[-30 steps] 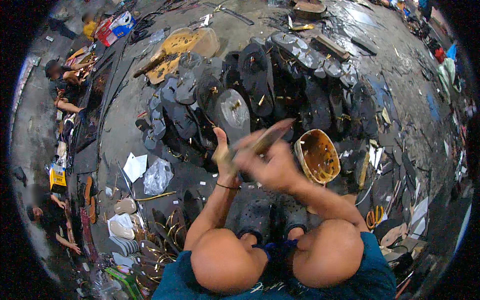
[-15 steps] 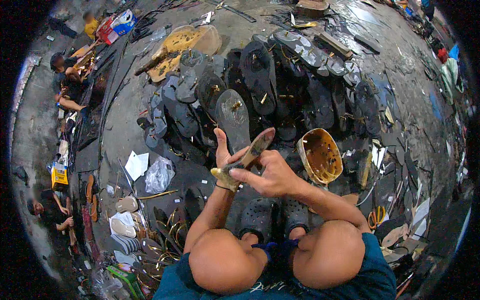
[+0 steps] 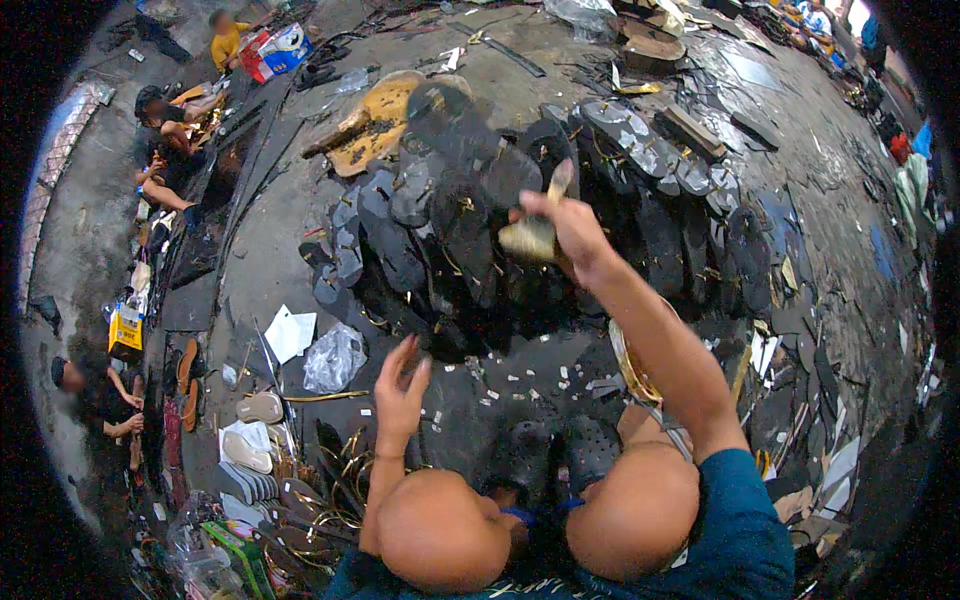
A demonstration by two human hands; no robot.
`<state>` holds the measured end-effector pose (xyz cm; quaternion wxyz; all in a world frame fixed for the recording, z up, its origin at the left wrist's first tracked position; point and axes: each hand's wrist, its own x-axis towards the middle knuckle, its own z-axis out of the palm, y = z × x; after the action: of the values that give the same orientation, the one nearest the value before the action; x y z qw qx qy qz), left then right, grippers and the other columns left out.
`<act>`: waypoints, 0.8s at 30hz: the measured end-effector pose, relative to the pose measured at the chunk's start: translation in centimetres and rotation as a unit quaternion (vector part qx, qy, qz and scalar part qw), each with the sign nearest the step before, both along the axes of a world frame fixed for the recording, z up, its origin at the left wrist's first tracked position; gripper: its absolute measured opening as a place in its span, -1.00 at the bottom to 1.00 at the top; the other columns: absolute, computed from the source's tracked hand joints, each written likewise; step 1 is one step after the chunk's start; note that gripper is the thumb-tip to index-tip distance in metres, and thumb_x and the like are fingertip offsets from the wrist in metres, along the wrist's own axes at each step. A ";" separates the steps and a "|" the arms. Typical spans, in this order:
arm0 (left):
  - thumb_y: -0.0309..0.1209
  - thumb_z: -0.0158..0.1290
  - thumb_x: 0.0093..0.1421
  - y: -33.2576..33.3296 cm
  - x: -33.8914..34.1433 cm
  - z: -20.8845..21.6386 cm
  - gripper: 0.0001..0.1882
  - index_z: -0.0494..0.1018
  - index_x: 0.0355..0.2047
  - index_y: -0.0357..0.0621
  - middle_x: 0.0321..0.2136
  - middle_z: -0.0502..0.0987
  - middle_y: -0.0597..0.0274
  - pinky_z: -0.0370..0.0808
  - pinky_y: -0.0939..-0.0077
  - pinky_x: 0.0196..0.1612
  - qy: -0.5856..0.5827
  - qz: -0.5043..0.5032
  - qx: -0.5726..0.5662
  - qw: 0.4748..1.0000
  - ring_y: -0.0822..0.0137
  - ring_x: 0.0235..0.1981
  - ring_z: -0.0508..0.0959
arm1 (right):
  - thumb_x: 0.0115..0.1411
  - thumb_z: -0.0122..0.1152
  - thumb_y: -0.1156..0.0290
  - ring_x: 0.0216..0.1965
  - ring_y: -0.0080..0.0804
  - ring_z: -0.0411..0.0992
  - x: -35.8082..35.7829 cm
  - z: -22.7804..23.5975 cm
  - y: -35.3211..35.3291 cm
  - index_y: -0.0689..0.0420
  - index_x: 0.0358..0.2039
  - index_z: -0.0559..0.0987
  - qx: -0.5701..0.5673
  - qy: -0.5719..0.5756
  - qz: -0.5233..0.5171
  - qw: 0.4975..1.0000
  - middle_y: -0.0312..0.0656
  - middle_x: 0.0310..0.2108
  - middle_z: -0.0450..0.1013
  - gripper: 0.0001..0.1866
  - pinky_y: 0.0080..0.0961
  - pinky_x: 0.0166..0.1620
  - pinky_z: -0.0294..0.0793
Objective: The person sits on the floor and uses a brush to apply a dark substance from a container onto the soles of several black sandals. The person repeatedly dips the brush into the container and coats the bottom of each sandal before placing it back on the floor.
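My right hand (image 3: 575,235) is wrapped round a flat brush (image 3: 528,242) with pale yellowish bristles, held above a spread of dark shoe soles (image 3: 465,240). The bristles point to the left and the handle sticks up past my fingers; both are slightly smeared. Below the soles on the left, my left hand (image 3: 400,392) is raised with fingers apart, holding nothing. A dark sole (image 3: 440,110) beyond them looks blurred. Under my right forearm, a tub (image 3: 628,362) with a yellowish rim is mostly hidden.
A clear plastic bag (image 3: 335,358) and white paper (image 3: 290,333) lie left of my left hand. A stained yellow board (image 3: 385,105) lies at the back. Small white scraps dot the floor before my black clogs (image 3: 525,450). Other people (image 3: 160,120) sit far left.
My hands have separated: the left let go of the brush and drew back toward my knee, while the right carried the brush forward over the soles. The view has shifted slightly.
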<state>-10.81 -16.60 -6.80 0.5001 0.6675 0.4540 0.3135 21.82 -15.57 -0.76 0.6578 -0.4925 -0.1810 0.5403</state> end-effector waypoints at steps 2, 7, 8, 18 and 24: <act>-0.25 0.28 0.04 -2.6 -6.6 -3.6 -0.21 0.22 0.22 -0.30 0.16 0.34 -0.16 0.21 0.16 0.26 0.340 0.069 0.091 0.934 -0.01 0.23 0.29 | 0.19 0.22 0.30 -0.34 -0.38 0.57 1.8 0.3 5.0 0.26 -0.23 0.57 -0.005 0.062 -0.034 0.998 -0.16 -0.31 0.58 -0.73 -0.45 -0.22 0.58; -0.25 0.35 -0.07 -7.9 -11.8 -4.6 -0.05 0.11 0.25 -0.35 0.15 0.28 -0.30 0.22 0.10 0.24 0.522 0.038 0.048 0.851 -0.15 0.20 0.27 | 0.11 0.30 0.24 -0.37 -0.43 0.53 1.7 -1.1 11.1 0.21 -0.22 0.57 -0.128 -0.006 -0.096 0.987 -0.19 -0.28 0.58 -0.67 -0.51 -0.36 0.46; -0.28 0.34 -0.07 -7.5 -12.2 -4.7 -0.06 0.10 0.24 -0.37 0.15 0.28 -0.31 0.22 0.10 0.23 0.473 0.072 0.019 0.878 -0.18 0.19 0.27 | 0.10 0.32 0.21 -0.36 -0.45 0.52 1.5 -1.0 11.0 0.22 -0.21 0.57 -0.157 -0.042 -0.091 0.983 -0.19 -0.27 0.58 -0.64 -0.52 -0.35 0.45; -0.40 0.16 0.13 -6.9 -16.8 -3.9 -0.50 0.35 0.05 -0.37 -0.14 0.52 -0.23 0.44 0.12 -0.01 0.343 0.065 -0.036 0.937 -0.14 -0.08 0.52 | 0.28 0.20 0.14 -0.32 -0.53 0.48 6.7 -4.9 -13.1 0.26 -0.17 0.55 -0.094 -0.214 -0.193 0.953 -0.26 -0.31 0.53 -0.62 -0.52 -0.25 0.47; -0.48 -0.03 0.19 -4.8 -12.6 4.9 -0.71 0.37 -0.10 -0.38 -0.19 0.55 -0.18 0.48 0.15 -0.09 0.387 0.186 0.208 0.879 -0.04 -0.16 0.57 | 0.13 0.31 0.19 -0.30 -0.02 0.56 7.1 -12.6 -23.9 0.21 -0.23 0.56 -0.279 -0.570 -0.136 0.761 0.10 -0.39 0.55 -0.66 -0.22 -0.23 0.52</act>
<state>-23.45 -21.41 -1.94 0.0671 0.7273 0.6516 0.2049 28.97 -39.46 -13.40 0.3334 -0.8907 -0.2954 0.0907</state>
